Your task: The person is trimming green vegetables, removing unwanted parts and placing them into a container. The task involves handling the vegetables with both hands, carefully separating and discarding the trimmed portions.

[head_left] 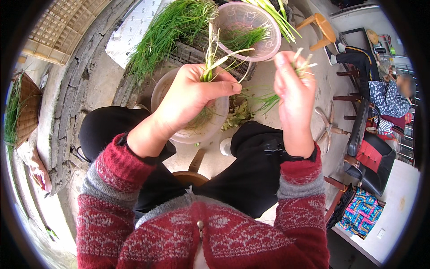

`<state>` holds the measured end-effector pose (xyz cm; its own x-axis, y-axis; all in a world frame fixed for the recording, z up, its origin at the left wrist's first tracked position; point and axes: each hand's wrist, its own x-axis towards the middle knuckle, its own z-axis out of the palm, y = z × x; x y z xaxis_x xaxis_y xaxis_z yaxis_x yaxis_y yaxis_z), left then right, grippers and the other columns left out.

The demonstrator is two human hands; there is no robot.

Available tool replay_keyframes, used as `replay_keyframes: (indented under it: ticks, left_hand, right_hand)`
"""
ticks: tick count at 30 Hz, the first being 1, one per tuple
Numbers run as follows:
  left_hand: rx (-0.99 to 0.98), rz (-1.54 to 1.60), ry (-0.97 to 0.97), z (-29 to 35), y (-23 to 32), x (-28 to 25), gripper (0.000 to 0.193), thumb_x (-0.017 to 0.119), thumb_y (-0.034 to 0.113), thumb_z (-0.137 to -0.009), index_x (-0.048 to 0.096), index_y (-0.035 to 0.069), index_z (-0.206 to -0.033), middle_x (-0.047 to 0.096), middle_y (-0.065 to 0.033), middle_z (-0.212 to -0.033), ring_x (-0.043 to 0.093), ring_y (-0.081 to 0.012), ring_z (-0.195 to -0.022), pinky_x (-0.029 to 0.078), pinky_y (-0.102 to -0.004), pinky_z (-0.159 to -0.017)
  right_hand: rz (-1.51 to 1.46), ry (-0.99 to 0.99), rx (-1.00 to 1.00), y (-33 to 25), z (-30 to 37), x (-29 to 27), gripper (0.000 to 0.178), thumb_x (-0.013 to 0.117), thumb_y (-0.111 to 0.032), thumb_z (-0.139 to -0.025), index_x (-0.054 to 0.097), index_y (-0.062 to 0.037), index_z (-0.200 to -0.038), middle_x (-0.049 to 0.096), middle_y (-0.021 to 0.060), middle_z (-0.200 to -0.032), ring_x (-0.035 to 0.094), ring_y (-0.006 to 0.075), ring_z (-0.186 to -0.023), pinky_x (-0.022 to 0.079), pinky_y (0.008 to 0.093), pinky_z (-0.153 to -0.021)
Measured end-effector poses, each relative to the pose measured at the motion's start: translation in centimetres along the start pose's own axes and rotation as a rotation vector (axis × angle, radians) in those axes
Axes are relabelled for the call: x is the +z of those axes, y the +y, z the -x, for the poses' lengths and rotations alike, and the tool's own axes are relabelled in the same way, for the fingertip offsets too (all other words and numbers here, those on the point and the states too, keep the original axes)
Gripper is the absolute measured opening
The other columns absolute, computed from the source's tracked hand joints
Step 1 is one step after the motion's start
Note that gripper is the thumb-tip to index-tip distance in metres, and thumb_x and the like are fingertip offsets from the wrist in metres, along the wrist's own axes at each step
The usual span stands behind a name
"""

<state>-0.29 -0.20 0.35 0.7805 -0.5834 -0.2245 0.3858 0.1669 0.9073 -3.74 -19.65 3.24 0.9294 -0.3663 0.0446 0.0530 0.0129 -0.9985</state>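
My left hand (186, 96) is closed around some stalks (209, 56), green at the grip with pale, yellowish ends standing up past the fingers. Beneath it sits a pale plastic basin (157, 93) with leafy bits inside, partly hidden by the hand. Off to the right my right hand (293, 92) is raised, its fingers wrapped round a small bunch of chives (269, 103). Their whitish ends poke out above the thumb, and the thin green leaves hang down on the left side. The two hands are apart.
Ahead lies a big heap of chives (168, 33) by a dark crate (188, 54) and a pink colander (277, 33) holding more chives. Leaf scraps (239, 112) litter the floor. A wooden stool (321, 29), black chair (376, 163) and seated person (387, 96) are at right.
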Motion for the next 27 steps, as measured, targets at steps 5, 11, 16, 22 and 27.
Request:
replay_keyframes:
  ticks: [5,11,16,22,27]
  left_hand:
    - [-0.015,-0.001,0.003,0.0,0.0,-0.2,0.007,0.068,0.006,-0.082,0.071,0.002,-0.086,0.063,0.0026,-0.070,0.045,-0.0041,-0.056,0.034,-0.0197,-0.053]
    - [0.091,-0.023,0.026,0.0,-0.1,0.3,0.005,0.069,0.005,-0.083,0.071,0.001,-0.085,0.064,0.0024,-0.072,0.050,-0.0032,-0.060,0.038,-0.0192,-0.056]
    - [0.130,-0.042,0.024,-0.1,-0.4,0.8,0.005,0.069,0.001,-0.081,0.070,-0.002,-0.085,0.069,-0.0024,-0.079,0.059,-0.0060,-0.071,0.048,-0.0219,-0.066]
    - [0.121,-0.058,0.008,-0.2,-0.1,0.7,0.004,0.069,0.001,-0.081,0.070,-0.002,-0.083,0.070,-0.0043,-0.079,0.060,-0.0066,-0.072,0.048,-0.0217,-0.066]
    - [0.069,-0.046,-0.002,0.0,0.4,0.3,0.005,0.069,0.002,-0.081,0.070,-0.002,-0.083,0.070,-0.0041,-0.078,0.060,-0.0067,-0.071,0.048,-0.0217,-0.066]
  right_hand:
    - [0.171,-0.006,-0.006,-1.2,-0.4,-1.4,0.014,0.066,-0.017,-0.091,0.064,-0.0039,-0.092,0.043,-0.0093,-0.060,0.031,-0.0006,-0.047,0.020,0.0190,-0.042]
    - [0.316,-0.368,0.193,-0.8,0.6,-1.0,0.022,0.074,-0.008,-0.081,0.069,0.0003,-0.100,0.052,-0.0094,-0.067,0.047,0.0003,-0.062,0.038,0.0161,-0.059]
    - [0.181,-0.286,0.201,0.0,0.9,0.2,0.021,0.074,-0.009,-0.082,0.068,0.0019,-0.099,0.059,-0.0050,-0.073,0.046,0.0021,-0.061,0.035,0.0172,-0.058]
    - [0.149,-0.233,0.149,0.1,1.0,0.5,0.011,0.073,-0.006,-0.083,0.069,0.0003,-0.092,0.067,0.0000,-0.083,0.058,0.0052,-0.074,0.046,0.0203,-0.068]
    - [-0.015,-0.004,0.052,0.2,0.2,0.3,0.012,0.068,-0.010,-0.088,0.065,-0.0014,-0.095,0.058,-0.0033,-0.071,0.039,0.0008,-0.052,0.028,0.0179,-0.046]
